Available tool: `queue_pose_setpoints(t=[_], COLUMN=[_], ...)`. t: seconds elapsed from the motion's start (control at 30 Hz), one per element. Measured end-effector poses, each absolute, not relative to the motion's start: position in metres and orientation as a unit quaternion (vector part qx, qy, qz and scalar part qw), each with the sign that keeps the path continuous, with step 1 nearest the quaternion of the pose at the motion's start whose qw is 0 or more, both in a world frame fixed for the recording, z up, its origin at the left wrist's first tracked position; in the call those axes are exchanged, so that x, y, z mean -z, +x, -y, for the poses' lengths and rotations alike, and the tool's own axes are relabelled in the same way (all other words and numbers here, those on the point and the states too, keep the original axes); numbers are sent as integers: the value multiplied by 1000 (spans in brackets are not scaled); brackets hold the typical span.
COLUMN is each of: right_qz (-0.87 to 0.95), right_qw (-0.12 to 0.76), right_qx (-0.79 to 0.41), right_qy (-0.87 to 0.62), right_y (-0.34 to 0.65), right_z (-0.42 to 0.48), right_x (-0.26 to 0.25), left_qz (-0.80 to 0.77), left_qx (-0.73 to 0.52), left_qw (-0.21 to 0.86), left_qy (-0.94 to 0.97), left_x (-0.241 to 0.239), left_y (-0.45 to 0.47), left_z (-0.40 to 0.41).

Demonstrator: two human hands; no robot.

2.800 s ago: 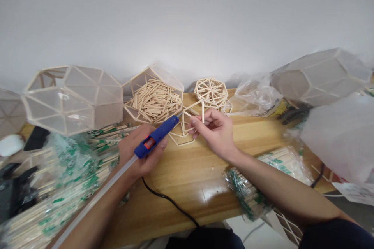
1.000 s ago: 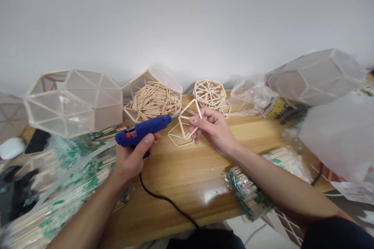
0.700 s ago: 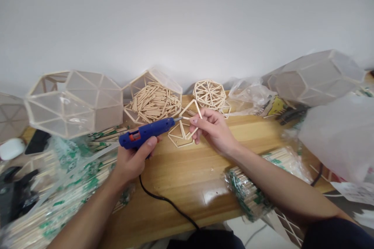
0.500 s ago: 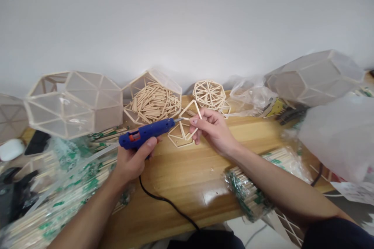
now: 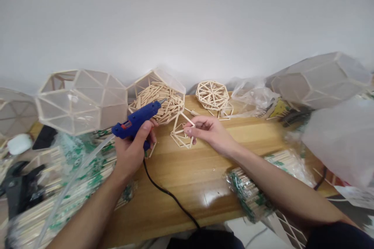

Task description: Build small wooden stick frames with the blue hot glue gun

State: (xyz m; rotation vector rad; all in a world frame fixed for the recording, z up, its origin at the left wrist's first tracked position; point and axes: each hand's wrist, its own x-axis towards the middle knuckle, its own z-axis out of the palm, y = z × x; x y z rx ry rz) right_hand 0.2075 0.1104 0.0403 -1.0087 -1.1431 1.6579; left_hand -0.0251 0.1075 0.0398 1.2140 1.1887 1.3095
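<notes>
My left hand (image 5: pixel 133 149) is wrapped round the handle of a blue hot glue gun (image 5: pixel 138 118), its metal nozzle pointing up and right over a heap of short wooden sticks (image 5: pixel 159 95). A long clear glue stick (image 5: pixel 74 183) trails from the gun's back end. My right hand (image 5: pixel 206 130) pinches a small frame of joined wooden sticks (image 5: pixel 179 122) at its right corner. Behind and below that frame lies another stick shape on the table; where the two meet I cannot make out.
Faceted stick-and-film shapes (image 5: pixel 84 103) stand along the wall at left, and another (image 5: pixel 318 79) at right. A round stick lattice (image 5: pixel 212 95) sits behind my right hand. Bagged sticks (image 5: pixel 257 190) lie at right and more at left. A black cord (image 5: pixel 169 192) crosses the wooden table (image 5: pixel 187 175).
The glue gun has moved up and left, its nozzle tilting upward and away from the stick frame. My right hand has lowered the frame slightly towards the table.
</notes>
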Motion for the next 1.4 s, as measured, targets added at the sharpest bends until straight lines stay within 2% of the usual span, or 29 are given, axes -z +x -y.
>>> queue_pose_setpoints(t=[0.3,0.5,0.83,1.07,1.4], right_qz=[498,523,508,490,466], right_qw=[334,321,367,427,433], right_qx=[-684,-681,-647,-592,-630], right_qy=[-416,-400,-434,-476,-444], right_y=[203,203,202,204,203], right_z=[-104,-104,-107,-109,-110], right_x=[-37,-32,-32,-32,-34], left_qz=[-555,-569,-564,-588,-593], left_qx=[-465,-441,-512,-480,-463], left_qw=[436,446,396,379,361], left_qy=[535,531,513,529,551], left_x=[-43,-38,-35,-32,-31], left_y=[-21,-20,-20,-21,-20], left_z=[-108,-105,-109,-107,-106])
